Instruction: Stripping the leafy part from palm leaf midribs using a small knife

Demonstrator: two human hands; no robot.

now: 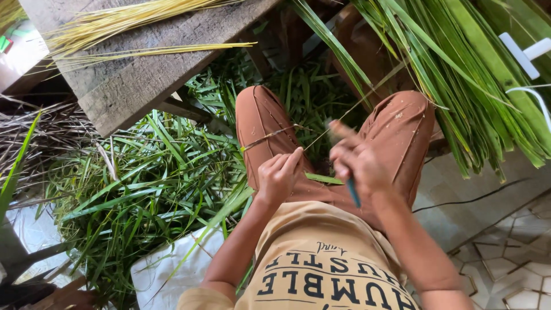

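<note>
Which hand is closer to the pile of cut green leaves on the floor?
Left. The left hand is over the left knee, beside the pile of cut green leaves. The right hand, gripping a blue-handled tool, is over the other thigh, farther from the pile.

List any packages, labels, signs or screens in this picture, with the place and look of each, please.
Shirt print: bottom centre, on the person's tan shirt; dark curved lettering, upside down in the view.
Small pack or label: top left edge, beside the wooden bench; green and red, mostly cut off, kind unclear.
No signs or screens.
</note>
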